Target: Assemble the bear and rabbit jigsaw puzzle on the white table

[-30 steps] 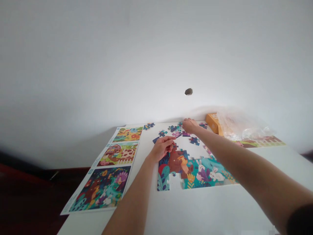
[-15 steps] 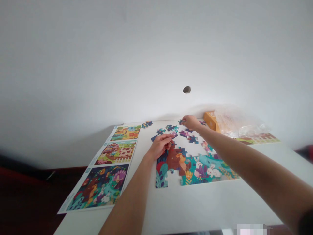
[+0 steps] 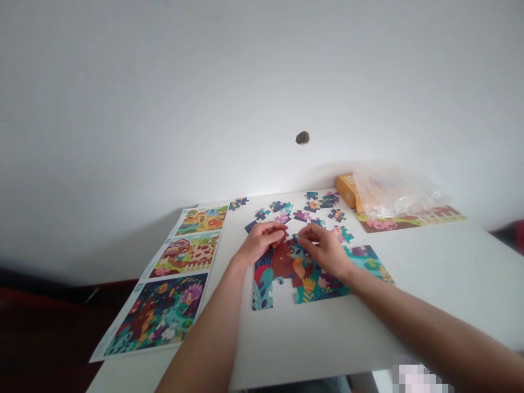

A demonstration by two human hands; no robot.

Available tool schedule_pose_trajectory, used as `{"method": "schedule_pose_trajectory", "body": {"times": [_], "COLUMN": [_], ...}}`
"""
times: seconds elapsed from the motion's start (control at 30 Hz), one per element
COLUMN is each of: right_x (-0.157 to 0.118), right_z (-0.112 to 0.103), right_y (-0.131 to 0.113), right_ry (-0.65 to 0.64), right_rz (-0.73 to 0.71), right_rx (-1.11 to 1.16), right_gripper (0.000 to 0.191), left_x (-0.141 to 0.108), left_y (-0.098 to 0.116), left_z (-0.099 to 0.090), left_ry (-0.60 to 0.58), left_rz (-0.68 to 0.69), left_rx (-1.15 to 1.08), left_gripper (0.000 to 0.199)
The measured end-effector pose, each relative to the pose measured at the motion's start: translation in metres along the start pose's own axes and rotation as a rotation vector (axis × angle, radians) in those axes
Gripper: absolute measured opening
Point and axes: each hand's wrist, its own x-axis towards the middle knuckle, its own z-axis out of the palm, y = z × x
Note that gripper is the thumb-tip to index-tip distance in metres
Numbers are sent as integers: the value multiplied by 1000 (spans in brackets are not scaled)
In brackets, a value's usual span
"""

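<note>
A partly joined puzzle (image 3: 262, 289) with a bear and plants lies on the white table, with a gap in its lower edge. At its upper left is my left hand (image 3: 262, 240), fingers bent and closed over the bear part; what is under them is hidden. My right hand (image 3: 325, 248) is over the upper middle of the puzzle, thumb and index finger pinching a dark teal puzzle piece (image 3: 295, 244) beside the bear's head. Loose puzzle pieces (image 3: 302, 215) are scattered just beyond both hands.
A sheet with three printed pictures (image 3: 155, 311) lies at the left. At the back right are an orange box (image 3: 347, 190), clear plastic packaging (image 3: 393, 191) and a farm picture (image 3: 426, 219). The wall (image 3: 245, 109) rises behind the table (image 3: 434, 273).
My right hand has come back from the far loose pieces to the joined puzzle, near my left hand. The camera view has shifted slightly.
</note>
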Motion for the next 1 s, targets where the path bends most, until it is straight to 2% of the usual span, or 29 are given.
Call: {"method": "schedule_pose_trajectory", "body": {"times": [0.13,0.2,0.27,0.37,0.47,0.6,0.73,0.83,0.93,1.0], "right_x": [3,2,0,-4,-9,-18,-20,-20,-21,-22], "right_z": [5,7,7,4,3,6,8,11,15,18], "right_y": [7,8,6,-1,-12,-25,-28,-24,-20,-19], "right_ry": [51,43,4,-122,-245,-366,-370,-386,-405,-415], "right_rz": [56,40,-2,-50,-81,-113,-124,-105,-135,-163], "right_rx": [141,139,39,-164,-256,-328,-438,-443,-461,-490], "right_gripper": [21,31,37,43,46,38,24,19,7,6], "left_x": [-6,-7,-7,-6,-6,-4,-4,-4,-4,-3], "left_y": [5,5,5,3,1,0,0,-1,-1,0], "left_z": [2,3,3,0,-3,-4,-3,-3,-3,-3], "left_ry": [-185,-173,-120,-88,-89,-65,-66,-69,-70,-76], "left_rz": [-40,-18,8,30,31,35,40,42,40,40], "left_rx": [230,299,337,332,223,118,142,136,141,143], "left_gripper": [27,25,26,26,27,28,27,28,29,29]}}
